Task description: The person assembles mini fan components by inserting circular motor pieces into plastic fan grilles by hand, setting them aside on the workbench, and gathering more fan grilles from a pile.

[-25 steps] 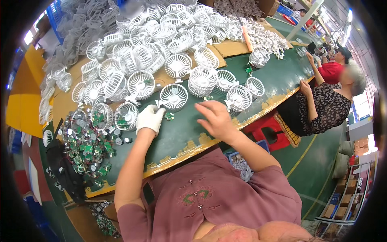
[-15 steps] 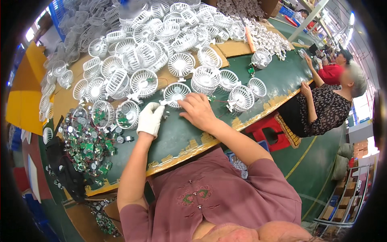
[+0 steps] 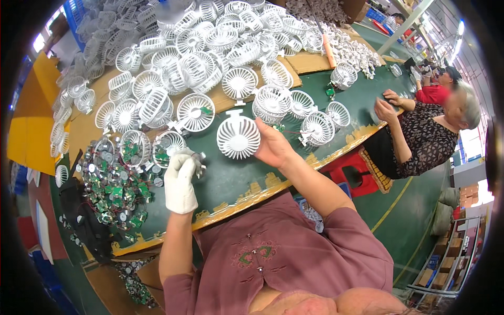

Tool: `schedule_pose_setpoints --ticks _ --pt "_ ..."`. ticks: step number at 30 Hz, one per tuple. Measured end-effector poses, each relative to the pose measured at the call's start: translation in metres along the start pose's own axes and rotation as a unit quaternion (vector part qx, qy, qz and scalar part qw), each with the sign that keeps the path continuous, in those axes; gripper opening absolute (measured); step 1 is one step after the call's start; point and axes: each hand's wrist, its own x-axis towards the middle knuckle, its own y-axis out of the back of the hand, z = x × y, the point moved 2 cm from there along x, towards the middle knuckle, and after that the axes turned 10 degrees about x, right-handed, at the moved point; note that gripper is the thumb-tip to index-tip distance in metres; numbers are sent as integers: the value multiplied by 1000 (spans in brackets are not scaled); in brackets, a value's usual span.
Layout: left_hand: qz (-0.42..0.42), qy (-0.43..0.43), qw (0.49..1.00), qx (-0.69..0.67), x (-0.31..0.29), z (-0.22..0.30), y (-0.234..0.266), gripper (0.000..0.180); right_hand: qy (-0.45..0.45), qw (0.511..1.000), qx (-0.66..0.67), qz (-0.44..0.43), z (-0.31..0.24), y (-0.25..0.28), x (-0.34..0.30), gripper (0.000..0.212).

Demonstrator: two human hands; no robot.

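The right hand (image 3: 273,147) is gripping the white round fan grille (image 3: 238,137) by its right edge, face up above the green surface (image 3: 231,178); the gloved left hand (image 3: 181,176), pinching a small metal part (image 3: 199,159), is sitting just left of it.

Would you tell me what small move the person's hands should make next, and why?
Probably bring the gloved left hand, pinching a small metal part, across to the white fan grille that the bare right hand holds over the green table; the two remain apart.
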Motion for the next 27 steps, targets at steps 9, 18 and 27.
schedule_pose_setpoints --ticks 9,18,27 --pt "-4 -33 999 -37 -23 -8 7 15 -7 999 -19 -25 13 -20 -19 52" --pt "1 -76 996 49 -44 8 14 13 286 496 -790 -220 57 -17 -66 26" --pt "-40 -70 996 47 -52 5 13 9 303 467 -806 -199 69 -5 -77 38"
